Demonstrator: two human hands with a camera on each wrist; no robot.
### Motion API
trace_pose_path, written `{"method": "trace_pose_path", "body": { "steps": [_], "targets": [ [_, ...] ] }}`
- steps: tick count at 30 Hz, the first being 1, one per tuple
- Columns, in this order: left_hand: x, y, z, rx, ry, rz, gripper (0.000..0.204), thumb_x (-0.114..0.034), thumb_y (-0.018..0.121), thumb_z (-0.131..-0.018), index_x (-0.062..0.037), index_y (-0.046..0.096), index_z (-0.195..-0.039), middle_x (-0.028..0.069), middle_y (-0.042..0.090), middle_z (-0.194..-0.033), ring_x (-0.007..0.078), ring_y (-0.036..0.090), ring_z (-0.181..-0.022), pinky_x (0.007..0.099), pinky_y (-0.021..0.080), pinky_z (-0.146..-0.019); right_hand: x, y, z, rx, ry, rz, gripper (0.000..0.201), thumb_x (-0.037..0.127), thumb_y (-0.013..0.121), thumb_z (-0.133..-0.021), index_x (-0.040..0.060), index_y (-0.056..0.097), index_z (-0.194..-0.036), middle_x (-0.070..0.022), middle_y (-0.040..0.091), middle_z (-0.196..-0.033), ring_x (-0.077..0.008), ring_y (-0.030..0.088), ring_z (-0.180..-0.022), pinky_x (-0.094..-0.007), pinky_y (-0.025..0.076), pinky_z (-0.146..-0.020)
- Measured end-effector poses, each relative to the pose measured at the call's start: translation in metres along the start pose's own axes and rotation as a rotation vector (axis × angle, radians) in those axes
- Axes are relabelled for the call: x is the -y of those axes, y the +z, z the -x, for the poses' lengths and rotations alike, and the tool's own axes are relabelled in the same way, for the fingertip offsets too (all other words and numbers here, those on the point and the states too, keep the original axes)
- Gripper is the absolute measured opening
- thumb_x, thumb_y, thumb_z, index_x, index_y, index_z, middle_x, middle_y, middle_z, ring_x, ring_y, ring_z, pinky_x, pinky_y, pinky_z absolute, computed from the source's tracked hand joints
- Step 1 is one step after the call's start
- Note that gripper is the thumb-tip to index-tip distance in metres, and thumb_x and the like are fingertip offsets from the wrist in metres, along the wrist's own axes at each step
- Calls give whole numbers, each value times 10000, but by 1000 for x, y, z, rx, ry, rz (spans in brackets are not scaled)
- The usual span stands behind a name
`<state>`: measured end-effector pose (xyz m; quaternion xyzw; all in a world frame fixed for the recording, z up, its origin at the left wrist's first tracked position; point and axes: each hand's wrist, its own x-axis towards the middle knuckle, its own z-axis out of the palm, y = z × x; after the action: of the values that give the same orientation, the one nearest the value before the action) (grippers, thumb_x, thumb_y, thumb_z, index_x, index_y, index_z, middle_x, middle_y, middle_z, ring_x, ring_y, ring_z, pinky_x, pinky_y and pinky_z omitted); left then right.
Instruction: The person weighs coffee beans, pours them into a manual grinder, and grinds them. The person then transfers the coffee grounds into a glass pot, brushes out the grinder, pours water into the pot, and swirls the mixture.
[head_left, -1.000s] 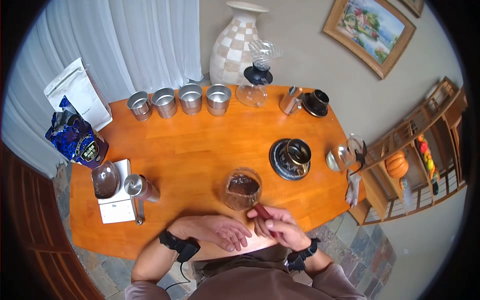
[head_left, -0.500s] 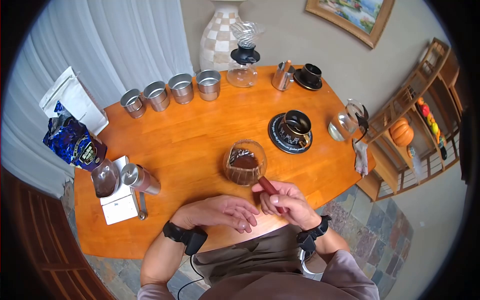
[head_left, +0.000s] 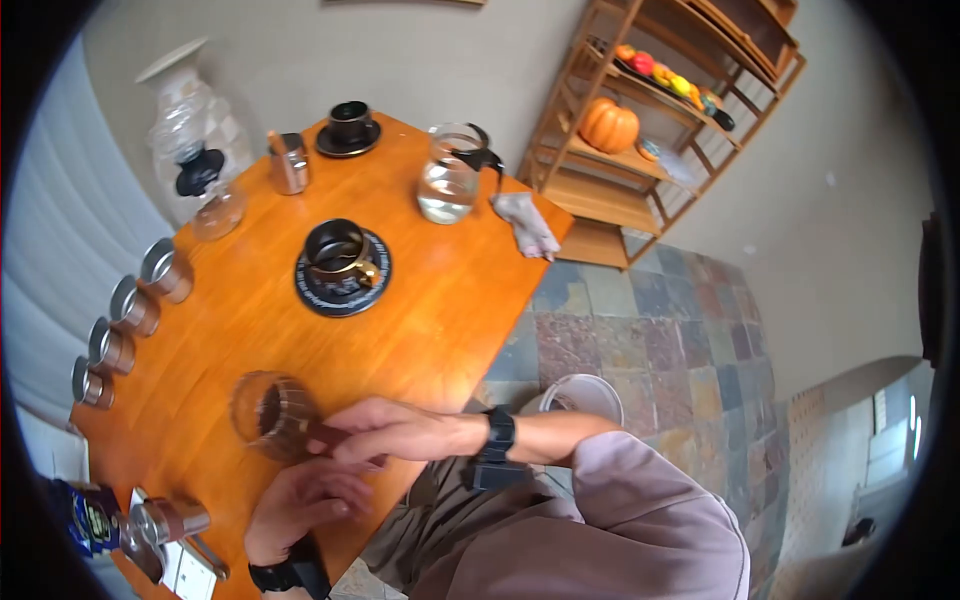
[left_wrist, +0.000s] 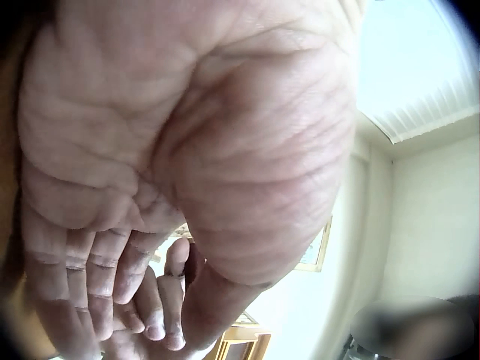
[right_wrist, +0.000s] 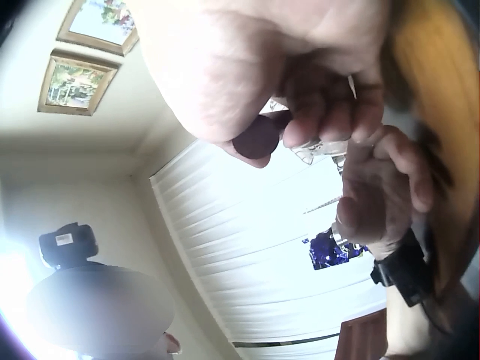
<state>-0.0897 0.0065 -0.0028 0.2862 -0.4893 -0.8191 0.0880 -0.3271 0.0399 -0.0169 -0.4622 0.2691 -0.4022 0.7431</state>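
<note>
A round glass coffee server with dark coffee grounds inside is at the table's near side in the head view, blurred. My right hand grips its dark red handle, which sticks out toward me. In the right wrist view the handle's round end shows between thumb and curled fingers. Just below the server, my left hand holds nothing. Its fingers are loosely extended, palm up to the left wrist camera. Beyond the server, a black cup stands on a black saucer.
A water jug and a grey cloth sit near the far right edge. Several metal cups line the left side. A grinder and white scale are lower left. A white bin stands on the floor.
The head view has swung to the right, bringing the floor and shelf further in. My right hand keeps its grip on the server's handle; the left stays close by, unoccupied.
</note>
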Motion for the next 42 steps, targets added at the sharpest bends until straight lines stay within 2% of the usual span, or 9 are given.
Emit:
{"method": "trace_pose_path", "body": {
  "steps": [3,5,11,13,15,21,25,34,42],
  "targets": [
    [0,-5,2,7,-22,38,436,16,689,-856,65,575,-1274,181,697,-1125,275,705,-1013,355,550,-868,3,-8,-8,-41,-22,-81,242,189,615,-971,-12,647,-1103,37,574,-768,-42,532,-697,-226,407,-585],
    [4,-7,3,18,-30,43,449,31,682,-845,72,567,-1277,211,691,-1133,291,707,-1010,368,553,-877,5,-13,0,-53,-5,-54,306,152,611,-982,-17,607,-1238,41,537,-781,-39,484,-680,-222,400,-591],
    [15,-8,1,-68,-1,33,493,12,673,-759,91,580,-1237,251,702,-1057,347,724,-912,409,592,-811,9,-6,0,-11,-67,6,269,224,658,-935,-11,657,-1066,26,598,-790,-46,540,-710,-239,436,-597],
    [8,-7,4,-20,-18,102,461,22,686,-841,78,562,-1282,230,685,-1144,314,700,-1026,396,552,-909,11,-13,0,0,-60,-7,288,240,668,-931,-7,652,-1079,35,599,-788,-36,529,-712,-234,437,-608],
    [2,-4,3,-2,-21,98,455,7,693,-849,78,566,-1280,218,686,-1139,297,696,-1031,389,549,-917,13,-16,6,-44,-25,122,308,236,674,-931,-1,648,-1127,39,600,-819,-38,516,-721,-225,427,-612],
    [2,-10,-2,127,21,-14,373,-87,660,-973,47,574,-1310,116,671,-1179,202,656,-1074,346,547,-940,21,-17,-9,105,157,-54,410,244,683,-948,12,625,-1281,38,613,-889,-36,508,-753,-199,408,-626],
    [8,-13,-6,154,-6,51,431,-128,669,-981,40,530,-1353,120,664,-1209,169,649,-1038,306,525,-929,37,-29,-25,107,182,168,446,219,677,-947,2,610,-1331,44,593,-825,-25,496,-680,-188,381,-571],
    [19,-17,-9,214,27,67,396,-92,624,-996,9,519,-1365,129,650,-1192,175,650,-1034,313,551,-911,38,-22,-35,156,41,45,460,216,618,-920,-70,606,-1280,-7,506,-678,-72,417,-561,-217,319,-536],
    [21,-15,-11,189,39,-4,431,-155,624,-999,21,506,-1374,139,650,-1191,197,670,-1038,311,563,-879,60,-4,-29,120,195,99,436,166,605,-910,-88,603,-1265,-6,487,-645,-101,440,-592,-260,367,-617]
  ]
}}
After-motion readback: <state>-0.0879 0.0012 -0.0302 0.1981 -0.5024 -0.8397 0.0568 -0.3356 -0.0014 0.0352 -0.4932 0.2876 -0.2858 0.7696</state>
